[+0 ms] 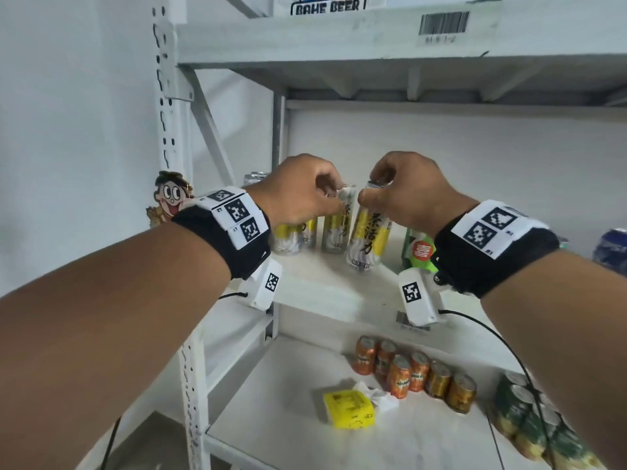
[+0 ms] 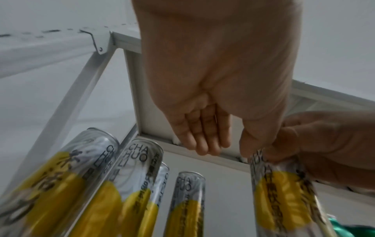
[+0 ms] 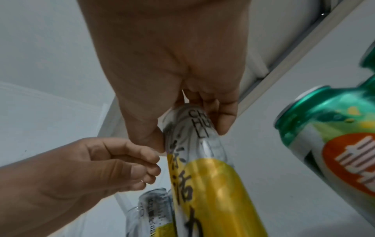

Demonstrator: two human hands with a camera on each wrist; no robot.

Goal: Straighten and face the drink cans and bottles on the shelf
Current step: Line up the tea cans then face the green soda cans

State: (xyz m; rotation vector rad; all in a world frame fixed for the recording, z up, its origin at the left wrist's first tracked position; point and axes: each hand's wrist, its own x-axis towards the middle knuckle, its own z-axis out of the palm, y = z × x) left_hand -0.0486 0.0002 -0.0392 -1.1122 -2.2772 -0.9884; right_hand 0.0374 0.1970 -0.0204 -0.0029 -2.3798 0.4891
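Note:
On the middle shelf (image 1: 322,286) stand several tall white-and-yellow cans (image 1: 334,232) (image 2: 142,176). My right hand (image 1: 371,191) grips the top of the front one (image 1: 368,235) (image 3: 213,184), thumb on one side and fingers on the other, and the can tilts. My left hand (image 1: 330,195) hovers just left of it with its fingers (image 2: 202,136) loosely bent and holding nothing. The left thumb (image 2: 251,144) reaches the top of that same can (image 2: 284,200); I cannot tell whether it touches. A green can (image 1: 419,249) (image 3: 334,144) stands right of it, partly behind my right wrist.
The white shelf post (image 1: 169,130) with a cartoon sticker (image 1: 171,198) is at the left. The upper shelf beam (image 1: 339,42) hangs overhead. On the lower shelf are orange cans (image 1: 414,371), a yellow packet (image 1: 349,408) and a green can pack (image 1: 529,412). A blue can (image 1: 610,245) stands at the far right.

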